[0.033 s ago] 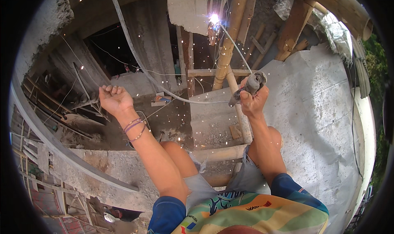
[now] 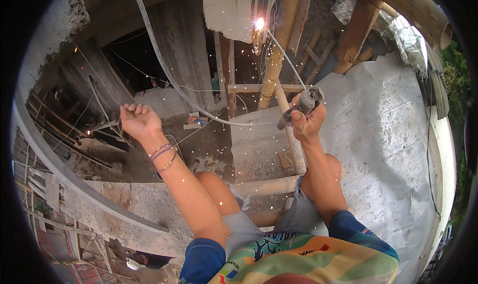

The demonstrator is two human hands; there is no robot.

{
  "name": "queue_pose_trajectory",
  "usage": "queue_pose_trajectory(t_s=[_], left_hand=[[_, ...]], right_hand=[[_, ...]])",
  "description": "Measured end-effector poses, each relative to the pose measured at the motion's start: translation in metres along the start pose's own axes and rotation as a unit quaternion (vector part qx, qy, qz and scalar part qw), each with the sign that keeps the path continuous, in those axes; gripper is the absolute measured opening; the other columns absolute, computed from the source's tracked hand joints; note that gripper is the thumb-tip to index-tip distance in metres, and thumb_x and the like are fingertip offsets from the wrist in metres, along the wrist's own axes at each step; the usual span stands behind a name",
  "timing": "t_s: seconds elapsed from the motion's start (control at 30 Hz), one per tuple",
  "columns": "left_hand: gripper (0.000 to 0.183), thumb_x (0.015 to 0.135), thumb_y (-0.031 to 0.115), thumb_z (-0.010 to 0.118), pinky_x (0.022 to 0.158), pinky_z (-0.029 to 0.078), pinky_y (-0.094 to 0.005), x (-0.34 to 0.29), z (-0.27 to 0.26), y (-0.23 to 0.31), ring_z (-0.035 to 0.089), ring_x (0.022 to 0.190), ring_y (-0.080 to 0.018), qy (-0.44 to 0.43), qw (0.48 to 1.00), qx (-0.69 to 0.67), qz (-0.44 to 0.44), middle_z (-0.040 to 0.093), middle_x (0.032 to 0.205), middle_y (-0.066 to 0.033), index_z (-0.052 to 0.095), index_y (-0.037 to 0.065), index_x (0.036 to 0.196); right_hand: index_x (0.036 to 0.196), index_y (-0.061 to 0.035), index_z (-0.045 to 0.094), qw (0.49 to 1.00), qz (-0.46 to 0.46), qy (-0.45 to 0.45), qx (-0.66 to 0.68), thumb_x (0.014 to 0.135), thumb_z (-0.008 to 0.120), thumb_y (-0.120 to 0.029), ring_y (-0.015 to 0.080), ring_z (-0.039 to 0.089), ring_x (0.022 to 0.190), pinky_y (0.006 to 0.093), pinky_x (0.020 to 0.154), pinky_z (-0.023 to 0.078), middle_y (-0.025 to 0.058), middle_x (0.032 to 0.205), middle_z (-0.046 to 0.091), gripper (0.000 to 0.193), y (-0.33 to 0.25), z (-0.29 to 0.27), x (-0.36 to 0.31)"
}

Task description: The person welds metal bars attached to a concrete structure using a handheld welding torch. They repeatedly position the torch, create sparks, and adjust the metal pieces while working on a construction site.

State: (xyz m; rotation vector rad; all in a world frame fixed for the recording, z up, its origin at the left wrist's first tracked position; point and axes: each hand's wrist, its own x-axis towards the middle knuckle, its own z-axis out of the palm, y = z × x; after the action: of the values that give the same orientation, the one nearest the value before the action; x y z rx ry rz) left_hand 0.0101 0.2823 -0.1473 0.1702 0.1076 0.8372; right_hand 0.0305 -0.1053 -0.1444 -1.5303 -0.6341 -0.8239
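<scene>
— So, where to look first?

— Near the top centre, at a white-orange glowing arc [image 2: 259, 24], burning close to the far tip of a long, straight, pale grey welding rod [image 2: 289, 61]. Set against slim, rust-brown, upright metal bars [image 2: 257, 46], by the look of it; exact contact lost in the glare.

— And with the right hand [image 2: 310, 126]?

— Gripping a chunky, worn, dark grey electrode holder [image 2: 309, 100], clamped firmly between bent fingers and thumb. Pointing the rod up and forward, across a thick, round, tan bamboo pole [image 2: 274, 67] in this view. Apparently joined at the left to a smooth, bending grey cable [image 2: 231, 122].

— With the left hand [image 2: 142, 122]?

— Raised well apart from the arc, palm up and loosely curled, with thumb close to forefinger. No telling whether pinching anything.

— How far along, then?

— Under way, judging by the lit arc and the bright sparks [image 2: 221, 203] scattered around and below. No finished seam visible through the glare, so no judging the amount already joined. Left to do, probably: the rest of this same spot. Beyond that, nothing to go by. Plenty of rod showing, though, so not nearly used up, at a guess.
</scene>
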Motion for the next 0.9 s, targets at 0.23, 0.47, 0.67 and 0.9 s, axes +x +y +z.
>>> queue_pose_trajectory(t_s=[0.23, 0.47, 0.67, 0.9], left_hand=[[0.015, 0.098, 0.026, 0.057, 0.050, 0.036, -0.0231, 0.005, 0.009, -0.007, 0.046, 0.058, -0.0087, -0.010, 1.000, 0.000, 0.017, 0.053, 0.072, 0.0047, 0.056, 0.013, 0.090], [0.014, 0.098, 0.023, 0.058, 0.052, 0.035, -0.0241, 0.002, 0.009, -0.010, 0.044, 0.059, -0.0090, -0.003, 1.000, 0.015, 0.026, 0.050, 0.072, 0.0053, 0.056, 0.014, 0.089], [0.018, 0.099, 0.026, 0.057, 0.052, 0.036, -0.0236, 0.003, 0.009, -0.010, 0.045, 0.057, -0.0087, -0.021, 0.999, 0.014, 0.020, 0.052, 0.072, 0.0051, 0.055, 0.014, 0.085], [0.018, 0.099, 0.026, 0.058, 0.053, 0.036, -0.0243, 0.005, 0.007, -0.010, 0.045, 0.058, -0.0090, -0.016, 1.000, 0.012, 0.014, 0.052, 0.072, 0.0050, 0.054, 0.014, 0.086]], right_hand=[[0.073, -0.0015, 0.054, 0.997, -0.056, 0.027, 0.040, 0.078, 0.076, -0.062, 0.0095, 0.049, 0.056, 0.0251, 0.050, 0.039, 0.0008, 0.065, 0.052, 0.064, 0.006, 0.007, 0.008], [0.072, -0.0015, 0.053, 0.999, -0.033, 0.013, 0.018, 0.078, 0.076, -0.060, 0.0098, 0.043, 0.055, 0.0262, 0.049, 0.034, -0.0010, 0.062, 0.047, 0.063, 0.015, 0.005, 0.002], [0.074, -0.0018, 0.053, 0.999, -0.047, 0.008, -0.003, 0.078, 0.076, -0.059, 0.0092, 0.040, 0.056, 0.0257, 0.050, 0.033, -0.0016, 0.062, 0.045, 0.062, 0.018, 0.006, 0.005], [0.075, -0.0015, 0.054, 0.998, -0.054, 0.011, -0.018, 0.079, 0.076, -0.059, 0.0087, 0.041, 0.055, 0.0254, 0.050, 0.033, -0.0020, 0.061, 0.045, 0.062, 0.017, 0.009, 0.007]])
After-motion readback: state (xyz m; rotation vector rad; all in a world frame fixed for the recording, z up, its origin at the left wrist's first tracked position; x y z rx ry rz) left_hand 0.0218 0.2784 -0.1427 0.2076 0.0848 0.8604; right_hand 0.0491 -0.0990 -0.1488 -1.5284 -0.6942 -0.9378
